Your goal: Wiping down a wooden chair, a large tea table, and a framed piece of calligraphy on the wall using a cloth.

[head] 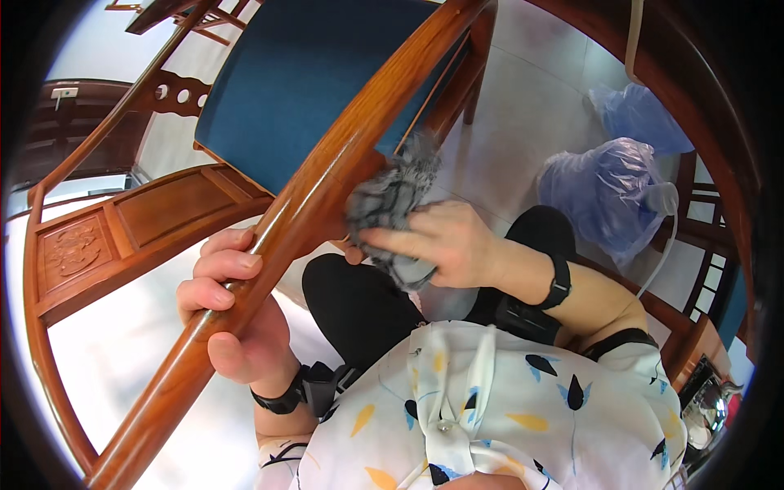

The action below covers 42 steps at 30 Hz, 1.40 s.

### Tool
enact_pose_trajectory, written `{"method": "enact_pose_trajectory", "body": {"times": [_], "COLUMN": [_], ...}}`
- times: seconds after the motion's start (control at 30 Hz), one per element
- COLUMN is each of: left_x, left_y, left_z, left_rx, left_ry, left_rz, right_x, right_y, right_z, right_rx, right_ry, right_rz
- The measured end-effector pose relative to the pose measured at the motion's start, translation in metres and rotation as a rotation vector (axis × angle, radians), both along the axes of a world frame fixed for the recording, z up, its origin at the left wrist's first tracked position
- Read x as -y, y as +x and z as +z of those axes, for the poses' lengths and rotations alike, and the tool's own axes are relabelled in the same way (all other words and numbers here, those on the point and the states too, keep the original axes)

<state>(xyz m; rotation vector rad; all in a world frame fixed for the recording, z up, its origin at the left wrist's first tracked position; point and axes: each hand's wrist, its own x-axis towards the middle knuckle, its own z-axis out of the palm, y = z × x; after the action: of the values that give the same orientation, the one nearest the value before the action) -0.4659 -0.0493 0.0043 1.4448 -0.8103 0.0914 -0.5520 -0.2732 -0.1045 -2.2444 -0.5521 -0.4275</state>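
Across the view runs the polished wooden rail of a chair with a dark blue seat cushion. My left hand grips the rail at its lower part, fingers over the top and thumb below. In my right hand is a grey-and-black patterned cloth, pressed against the side of the rail near the chair's wooden support. The cloth looks blurred and hides part of the wood behind it.
A carved wooden panel of the chair stands at left. On the tiled floor at right are large bottles wrapped in blue plastic, with a thin pale tube. A dark wooden edge curves along the far right.
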Motion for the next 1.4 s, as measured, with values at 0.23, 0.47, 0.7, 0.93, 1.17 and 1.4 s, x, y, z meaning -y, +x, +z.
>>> {"method": "enact_pose_trajectory", "body": {"times": [0.23, 0.47, 0.7, 0.93, 1.17, 1.4], "left_x": [0.001, -0.005, -0.005, -0.011, -0.007, -0.008], "left_y": [0.003, 0.0, -0.001, 0.001, -0.003, -0.004], "left_z": [-0.001, 0.003, 0.001, -0.001, 0.003, 0.002], "left_rx": [-0.009, -0.088, -0.093, -0.094, -0.089, -0.151], "left_ry": [-0.023, 0.032, -0.021, 0.0, 0.001, -0.021], "left_rz": [-0.026, -0.014, -0.004, 0.048, 0.044, 0.042], "right_x": [-0.014, 0.001, -0.01, -0.028, -0.046, -0.044], "right_y": [0.034, 0.024, -0.034, 0.016, 0.014, 0.014], "right_z": [0.016, -0.021, -0.101, -0.101, -0.112, -0.1], "right_rx": [0.043, -0.381, -0.42, -0.165, -0.561, -0.444], "right_ry": [-0.18, 0.7, 0.724, -0.04, 0.81, 0.907], "right_rz": [-0.218, 0.061, -0.571, -0.283, -0.162, -0.231]}}
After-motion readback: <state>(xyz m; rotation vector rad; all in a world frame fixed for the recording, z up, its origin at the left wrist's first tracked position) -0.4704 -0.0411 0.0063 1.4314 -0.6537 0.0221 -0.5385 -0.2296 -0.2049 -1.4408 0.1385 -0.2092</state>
